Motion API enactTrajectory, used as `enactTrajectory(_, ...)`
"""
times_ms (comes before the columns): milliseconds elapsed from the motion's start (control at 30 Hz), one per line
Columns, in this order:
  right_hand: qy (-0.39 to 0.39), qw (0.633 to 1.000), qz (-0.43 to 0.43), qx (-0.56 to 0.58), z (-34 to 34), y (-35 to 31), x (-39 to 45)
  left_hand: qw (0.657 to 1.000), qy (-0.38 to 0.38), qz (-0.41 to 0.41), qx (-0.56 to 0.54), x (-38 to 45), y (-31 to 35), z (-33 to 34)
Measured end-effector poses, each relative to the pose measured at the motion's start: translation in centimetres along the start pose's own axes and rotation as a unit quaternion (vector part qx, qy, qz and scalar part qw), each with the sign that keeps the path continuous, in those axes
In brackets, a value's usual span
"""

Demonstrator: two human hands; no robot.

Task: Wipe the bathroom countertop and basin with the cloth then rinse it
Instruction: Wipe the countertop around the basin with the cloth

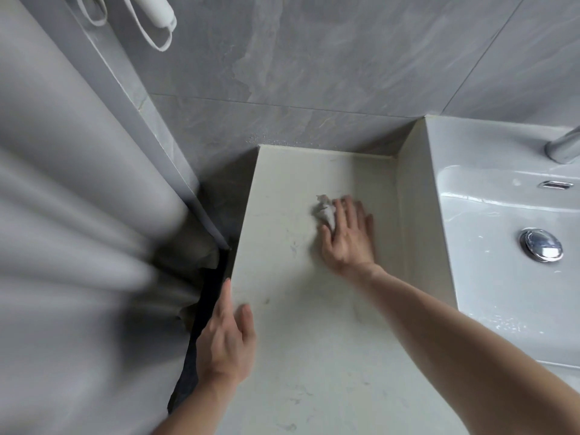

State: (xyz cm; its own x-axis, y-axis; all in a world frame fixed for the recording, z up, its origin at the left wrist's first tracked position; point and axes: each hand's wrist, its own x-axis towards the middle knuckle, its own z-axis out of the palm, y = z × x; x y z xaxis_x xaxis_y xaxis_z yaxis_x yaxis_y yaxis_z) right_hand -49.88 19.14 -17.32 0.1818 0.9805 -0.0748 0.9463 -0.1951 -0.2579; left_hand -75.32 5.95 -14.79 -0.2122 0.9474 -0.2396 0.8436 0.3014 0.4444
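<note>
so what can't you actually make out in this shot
- Cloth: mostly under the right hand, head view; its size and colour are unclear.
- Tap: cut off by the right edge.
- Basin: far side out of frame.
- Curtain: blurred, hiding what lies behind it.

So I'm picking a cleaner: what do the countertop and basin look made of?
The countertop looks like pale matte stone or a composite, going by its faint grey veining. The basin looks like glossy white glazed ceramic: sharp highlights, beaded water. Neither is certain.
</note>
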Motion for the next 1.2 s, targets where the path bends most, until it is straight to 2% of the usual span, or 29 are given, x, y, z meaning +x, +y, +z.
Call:
enactTrajectory(167,0.024,0.994,0.105,0.003,-0.5,3.1,-2.4,1.000,0.004,-0.001,-0.001,0.0,-0.1,0.1)
enactTrajectory(267,0.031,0.992,0.120,0.004,0.1,1.9,-6.3,1.000,0.002,-0.005,-0.002,0.0,0.1,-0.1)
enactTrajectory(367,0.017,0.998,0.058,-0.011,0.8,0.3,-11.6,1.000,-0.003,-0.006,-0.001,0.0,0.2,-0.2)
enactTrajectory(500,-0.054,0.997,-0.048,-0.011,1.4,-1.3,-16.3,1.000,-0.008,-0.006,-0.005,0.2,0.1,-0.3)
enactTrajectory(700,-0.065,0.993,-0.102,-0.014,0.8,-3.9,-9.3,1.000,-0.001,0.003,-0.009,0.2,0.2,-0.3)
enactTrajectory(900,-0.092,0.994,-0.064,-0.006,1.6,-10.5,-0.1,1.000,-0.002,-0.005,-0.007,0.2,0.0,-0.2)
enactTrajectory(1033,-0.098,0.981,-0.167,-0.001,2.0,-12.4,-3.0,1.000,0.006,0.009,-0.007,0.1,0.0,-0.1)
enactTrajectory(1200,-0.115,0.962,-0.248,-0.004,1.8,-8.9,-9.1,1.000,0.011,0.015,-0.012,0.0,-0.1,0.1)
